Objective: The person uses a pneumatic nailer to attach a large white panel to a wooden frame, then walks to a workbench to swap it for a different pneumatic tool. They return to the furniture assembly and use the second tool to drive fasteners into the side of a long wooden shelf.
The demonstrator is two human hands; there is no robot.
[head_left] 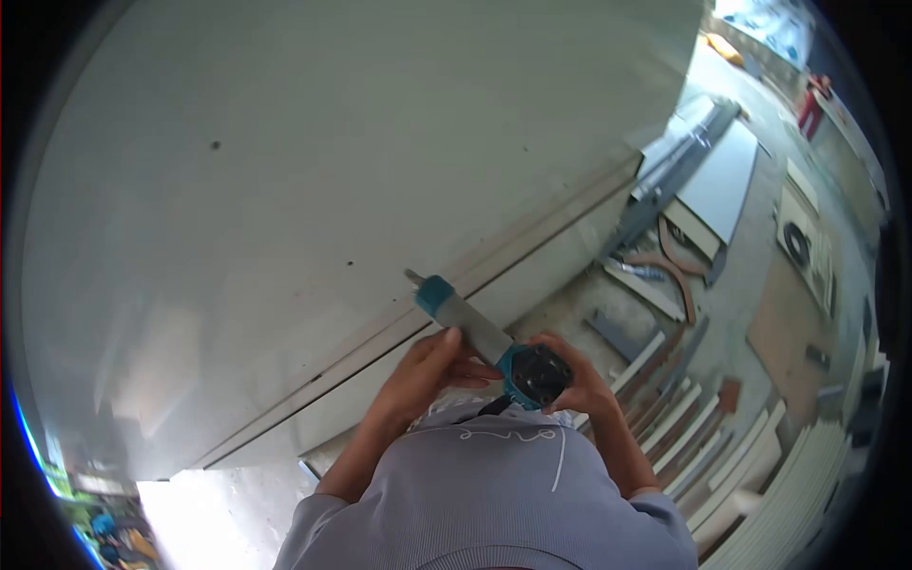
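Note:
A cordless caulking gun [478, 328], with a grey barrel and teal collars, points up and left from in front of my chest. My left hand [429, 372] supports the barrel from the left, thumb on top and fingers bent underneath. At the rear, my right hand [581, 377] is closed around the teal and black body, its grip largely hidden below. The short nozzle [412, 276] overlaps the near part of a large pale panel [313, 180] in this view. Small dark spots dot the panel's face, and a dark seam runs along its near edge.
To the right, metal profiles and boards [717, 176] lie on the concrete floor. Curved brown pieces [676, 271] rest closer in, with several pale strips [689, 427] beside my right arm. A person in red [813, 103] stands far off at the upper right.

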